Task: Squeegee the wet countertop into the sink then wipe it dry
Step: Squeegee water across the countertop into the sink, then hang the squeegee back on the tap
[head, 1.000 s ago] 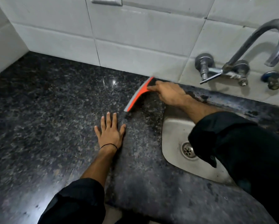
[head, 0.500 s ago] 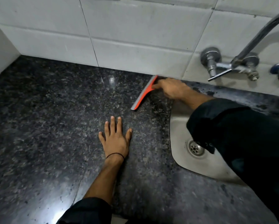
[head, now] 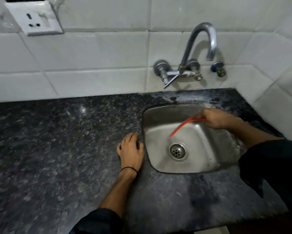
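Note:
My right hand (head: pixel 216 119) grips a red squeegee (head: pixel 182 126) and holds it in the air over the steel sink (head: pixel 207 159), its blade pointing down toward the drain (head: pixel 177 151). My left hand (head: pixel 130 152) rests palm down on the dark speckled granite countertop (head: pixel 57 149), fingers curled at the sink's left rim, holding nothing. A thin black band circles the left wrist. Wet patches shine on the counter behind the sink.
A chrome wall tap (head: pixel 199 46) with a lever handle arches over the sink's back. A white socket plate (head: pixel 34 18) sits on the tiled wall at upper left. A tiled side wall (head: pixel 280 98) closes off the counter on the right.
My right hand has swept the squeegee from the counter by the back wall rightward off the edge and over the sink. My left hand slid right to the sink rim and its fingers curled.

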